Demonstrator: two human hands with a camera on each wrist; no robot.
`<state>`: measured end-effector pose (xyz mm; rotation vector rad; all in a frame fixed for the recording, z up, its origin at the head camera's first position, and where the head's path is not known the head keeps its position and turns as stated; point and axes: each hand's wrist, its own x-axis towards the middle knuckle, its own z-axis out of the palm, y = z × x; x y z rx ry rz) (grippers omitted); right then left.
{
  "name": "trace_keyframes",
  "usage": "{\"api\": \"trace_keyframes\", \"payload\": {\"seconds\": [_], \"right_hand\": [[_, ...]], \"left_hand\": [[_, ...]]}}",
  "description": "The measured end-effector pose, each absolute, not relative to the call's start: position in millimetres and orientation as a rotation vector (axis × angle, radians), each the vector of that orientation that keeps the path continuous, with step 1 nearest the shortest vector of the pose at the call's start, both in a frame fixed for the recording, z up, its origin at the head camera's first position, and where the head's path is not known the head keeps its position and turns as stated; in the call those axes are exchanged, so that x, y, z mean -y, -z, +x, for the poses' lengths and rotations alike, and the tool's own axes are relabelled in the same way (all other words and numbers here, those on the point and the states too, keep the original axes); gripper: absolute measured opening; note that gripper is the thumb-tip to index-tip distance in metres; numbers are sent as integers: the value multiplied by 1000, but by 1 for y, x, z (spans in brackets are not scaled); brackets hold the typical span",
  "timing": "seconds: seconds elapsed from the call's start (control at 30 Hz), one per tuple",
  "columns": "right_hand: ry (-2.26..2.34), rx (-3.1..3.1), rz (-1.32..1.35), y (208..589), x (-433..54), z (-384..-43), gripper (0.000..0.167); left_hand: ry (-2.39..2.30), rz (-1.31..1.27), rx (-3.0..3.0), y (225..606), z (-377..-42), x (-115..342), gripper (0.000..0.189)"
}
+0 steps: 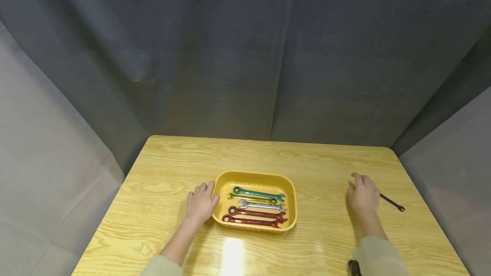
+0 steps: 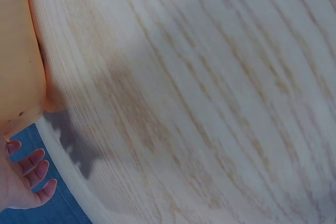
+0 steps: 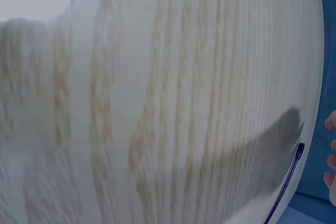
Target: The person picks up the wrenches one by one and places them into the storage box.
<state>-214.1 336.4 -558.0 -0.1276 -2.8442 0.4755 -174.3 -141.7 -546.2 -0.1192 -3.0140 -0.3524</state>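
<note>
My left hand is at the left side of a yellow tray, its thumb by the rim and its fingers loosely bent. In the left wrist view its fingertips hang past the tray wall, around nothing. Inside the tray lie a teal wrench, a gold wrench, a silver wrench and two red wrenches, one above the other. My right hand hovers over a thin purple wrench on the table. The right wrist view shows this wrench on the wood, apart from the fingers.
A light wood-grain table carries everything. Dark grey cloth hangs behind its far edge, with paler panels on the left and right. A small black object shows by the right sleeve.
</note>
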Motion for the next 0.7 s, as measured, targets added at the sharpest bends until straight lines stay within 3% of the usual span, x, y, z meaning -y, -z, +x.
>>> {"api": "trace_keyframes", "payload": {"seconds": [0.7], "right_hand": [[-482, 2998, -239, 565, -375, -209, 46]], "left_hand": [[369, -109, 3024, 545, -175, 142, 35]]}}
